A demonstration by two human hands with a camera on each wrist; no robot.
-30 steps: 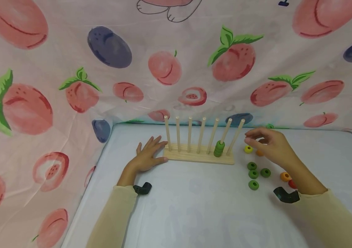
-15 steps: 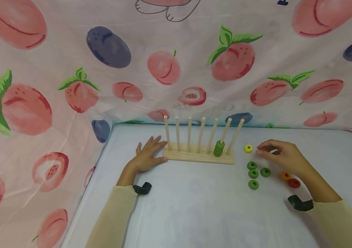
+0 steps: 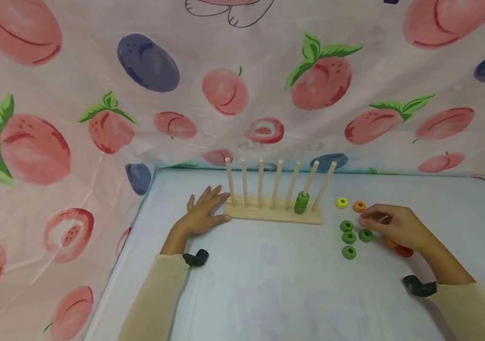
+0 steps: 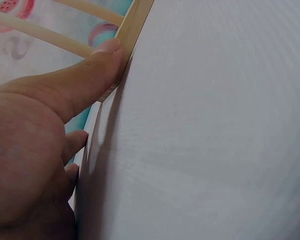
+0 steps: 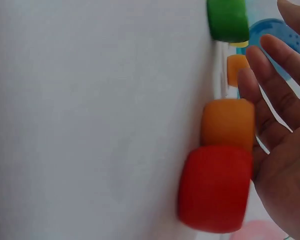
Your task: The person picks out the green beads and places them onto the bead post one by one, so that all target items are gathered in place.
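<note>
My left hand (image 3: 201, 215) rests at the left end of a wooden peg rack (image 3: 274, 216), thumb touching its base; the left wrist view shows the thumb (image 4: 97, 70) on the base edge. Green beads (image 3: 301, 202) are stacked on the second peg from the right. My right hand (image 3: 398, 225) hovers over the loose beads with relaxed fingers and nothing visible in them. Its fingertips are close to a green bead (image 3: 365, 235) and an orange bead (image 3: 359, 206). Beneath the hand lie another orange bead (image 5: 227, 122), partly covered in the head view, and a red bead (image 5: 215, 190).
A yellow bead (image 3: 342, 202) lies right of the rack. More green beads, such as the front green bead (image 3: 349, 252), lie on the white table (image 3: 268, 284). Behind the table hangs a fruit-patterned cloth (image 3: 225, 47).
My right hand has moved right and down from beside the rightmost peg, over the orange bead and past it, uncovering that bead. The left hand stays on the rack.
</note>
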